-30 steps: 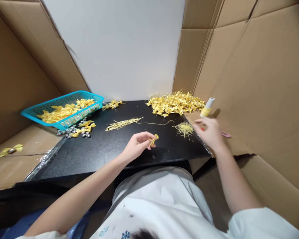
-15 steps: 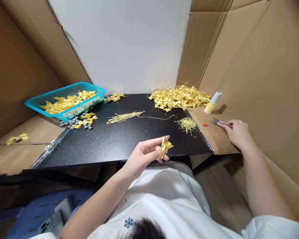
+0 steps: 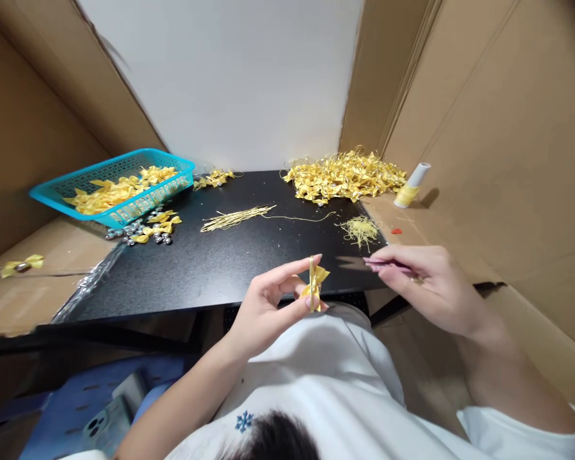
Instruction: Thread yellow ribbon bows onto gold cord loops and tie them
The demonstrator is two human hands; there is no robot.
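My left hand [image 3: 273, 300] pinches a yellow ribbon bow [image 3: 318, 282] over the table's front edge. A gold cord [image 3: 311, 275] runs upright along the bow, stretched between the index finger and thumb. To the right, my right hand [image 3: 426, 281] is closed around small pink-handled snips [image 3: 388, 264]. Their blades, blurred by motion, point left toward the bow and are apart from it. Beyond my hands lie a bundle of gold cords [image 3: 234, 218] with one strand trailing right, and a small heap of cord clippings [image 3: 359, 230].
A turquoise basket [image 3: 146, 207] of yellow ribbon bows stands at the left, with silver beads [image 3: 129, 230] beside it. A large pile of bows [image 3: 345, 177] lies at the back right. Near it stands a white tube [image 3: 414, 182] with yellow wrapping. Cardboard walls [image 3: 498, 140] flank the black table [image 3: 172, 275].
My right hand has lifted the snips off the cardboard at the right and brought them left toward the bow. My left hand keeps its hold, turning the bow and cord slightly more upright.
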